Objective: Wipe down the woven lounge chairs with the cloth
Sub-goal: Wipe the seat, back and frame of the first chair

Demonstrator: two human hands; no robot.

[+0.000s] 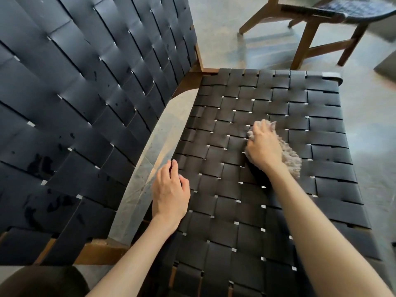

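Observation:
A lounge chair of black woven straps on a wooden frame fills the view. Its seat (267, 206) lies flat in front of me and its backrest (81, 99) rises at the left. My right hand (262, 146) grips a fluffy grey-beige cloth (290, 156) and presses it on the middle of the seat. My left hand (170, 192) rests at the seat's back edge, fingers loosely curled, holding nothing. Dark wet-looking spots mark the backrest straps.
A second woven chair (342, 11) with wooden legs stands at the top right on the grey stone floor (231, 28). Floor shows through the gap between seat and backrest. A grey block (387, 67) sits at the right edge.

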